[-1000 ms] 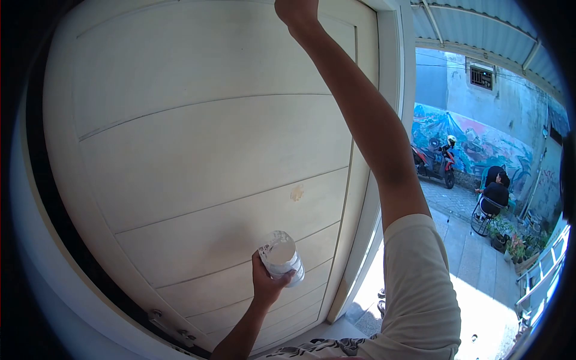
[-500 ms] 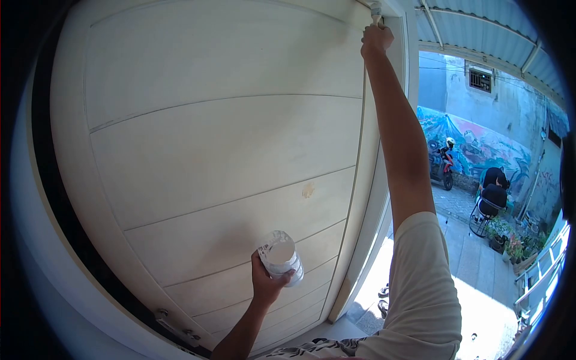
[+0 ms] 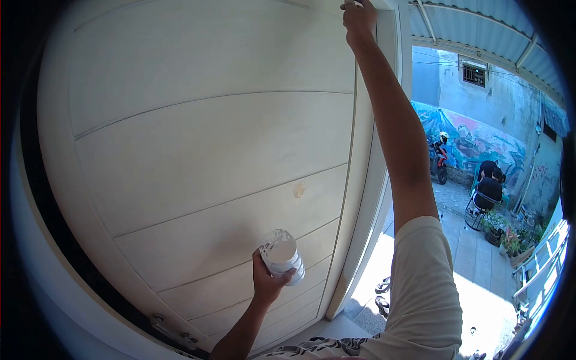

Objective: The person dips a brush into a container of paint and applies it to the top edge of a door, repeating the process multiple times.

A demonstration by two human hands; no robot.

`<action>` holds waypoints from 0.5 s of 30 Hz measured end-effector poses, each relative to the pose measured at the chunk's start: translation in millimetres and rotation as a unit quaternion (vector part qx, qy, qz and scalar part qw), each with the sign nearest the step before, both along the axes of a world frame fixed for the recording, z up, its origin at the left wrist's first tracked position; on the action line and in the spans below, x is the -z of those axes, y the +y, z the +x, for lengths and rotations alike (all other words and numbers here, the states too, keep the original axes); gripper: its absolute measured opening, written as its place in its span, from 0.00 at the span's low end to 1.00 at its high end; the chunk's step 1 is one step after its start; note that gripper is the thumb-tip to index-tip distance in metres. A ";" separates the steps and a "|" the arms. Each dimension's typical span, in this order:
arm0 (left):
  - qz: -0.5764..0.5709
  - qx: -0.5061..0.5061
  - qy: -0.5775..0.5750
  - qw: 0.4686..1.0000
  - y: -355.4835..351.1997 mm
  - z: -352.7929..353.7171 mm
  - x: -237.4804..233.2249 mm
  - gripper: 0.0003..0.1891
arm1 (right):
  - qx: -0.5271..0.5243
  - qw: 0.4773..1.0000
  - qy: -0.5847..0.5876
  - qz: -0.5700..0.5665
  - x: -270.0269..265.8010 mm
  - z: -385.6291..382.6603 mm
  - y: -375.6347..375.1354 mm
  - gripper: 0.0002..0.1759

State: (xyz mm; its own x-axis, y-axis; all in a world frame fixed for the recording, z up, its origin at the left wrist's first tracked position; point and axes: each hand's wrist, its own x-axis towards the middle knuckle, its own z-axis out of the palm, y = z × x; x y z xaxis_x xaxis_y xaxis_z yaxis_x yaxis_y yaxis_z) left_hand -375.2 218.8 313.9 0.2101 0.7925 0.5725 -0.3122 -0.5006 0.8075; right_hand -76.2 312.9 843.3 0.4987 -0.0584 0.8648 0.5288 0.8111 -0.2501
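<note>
My left hand (image 3: 269, 278) is wrapped round a paint-smeared white container (image 3: 284, 258) with pale paint inside, held in front of the lower part of a cream panelled door (image 3: 210, 150). High up at the top edge of the view, my right hand (image 3: 360, 19) is closed on the handle of a brush (image 3: 355, 3), close to the door's upper corner and the white frame (image 3: 389, 36). The brush's bristles are out of view. A tan patch (image 3: 299, 189) marks the door above the container.
Outside at the right are a motorcycle (image 3: 441, 159), people (image 3: 489, 180) seated far off, potted plants (image 3: 495, 228) and a white ladder (image 3: 543, 258). Sandals (image 3: 382, 297) lie on the ground past the doorway. Metal door hardware (image 3: 174, 330) is at the lower left.
My right hand has moved up and left with the brush, whose head has left the view. The door and outdoor scene have shifted slightly left. My left hand still holds the container.
</note>
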 end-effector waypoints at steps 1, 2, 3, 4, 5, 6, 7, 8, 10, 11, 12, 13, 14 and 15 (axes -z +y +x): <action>0.002 -0.003 0.000 1.000 0.7 1.2 0.5 0.44 | -0.033 0.999 0.035 -0.021 4.7 15.9 -0.8 0.17; 0.001 -0.003 0.000 1.000 0.6 1.8 1.6 0.44 | -0.033 0.999 0.035 -0.022 7.4 27.3 4.0 0.17; -0.005 -0.001 -0.001 1.000 0.9 3.9 2.8 0.44 | -0.048 0.991 0.120 -0.023 8.3 34.7 6.4 0.17; -0.011 0.003 -0.001 1.000 0.8 4.4 3.5 0.44 | -0.062 0.977 0.205 -0.023 7.3 39.6 9.4 0.17; -0.013 0.004 -0.001 1.000 0.0 4.1 3.9 0.44 | -0.060 0.976 0.206 -0.025 4.4 40.5 15.8 0.17; -0.006 0.002 0.003 1.000 -0.8 4.1 1.7 0.44 | -0.118 0.975 0.190 -0.004 -1.6 28.0 17.1 0.19; 0.001 0.000 0.007 1.000 -0.8 3.9 0.3 0.44 | -0.176 0.969 0.174 0.017 -7.5 10.6 17.8 0.21; 0.001 0.003 0.008 1.000 0.2 3.3 0.6 0.44 | -0.187 0.973 0.136 0.004 -12.0 -21.8 8.4 0.17; -0.004 0.014 0.000 1.000 12.0 3.4 15.8 0.43 | -0.245 0.969 0.027 -0.004 4.2 -101.9 -8.1 0.14; -0.003 0.020 0.002 1.000 13.3 3.2 14.6 0.43 | -0.129 0.991 -0.043 0.016 13.7 -145.5 -21.1 0.13; -0.004 0.022 0.002 1.000 13.8 2.1 13.0 0.43 | -0.087 0.983 -0.159 0.034 21.8 -179.2 -36.3 0.13; -0.006 0.026 0.004 1.000 12.0 0.7 10.4 0.43 | -0.106 0.964 -0.234 0.060 26.5 -207.6 -43.2 0.13; -0.012 0.036 0.010 0.999 12.6 0.0 9.7 0.43 | -0.138 0.956 -0.249 0.077 35.8 -229.1 -48.1 0.13; -0.019 0.040 0.010 0.999 13.3 -0.7 8.9 0.43 | -0.174 0.949 -0.247 0.090 36.8 -245.3 -40.2 0.13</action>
State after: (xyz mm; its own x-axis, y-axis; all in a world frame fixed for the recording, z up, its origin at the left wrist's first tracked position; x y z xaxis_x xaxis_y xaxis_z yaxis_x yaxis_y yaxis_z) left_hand -376.0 232.1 305.0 0.2844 0.7934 0.5382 -0.3345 -0.4440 0.8313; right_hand -321.5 272.8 806.5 0.0507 -0.1328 0.9898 0.2372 0.9644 0.1173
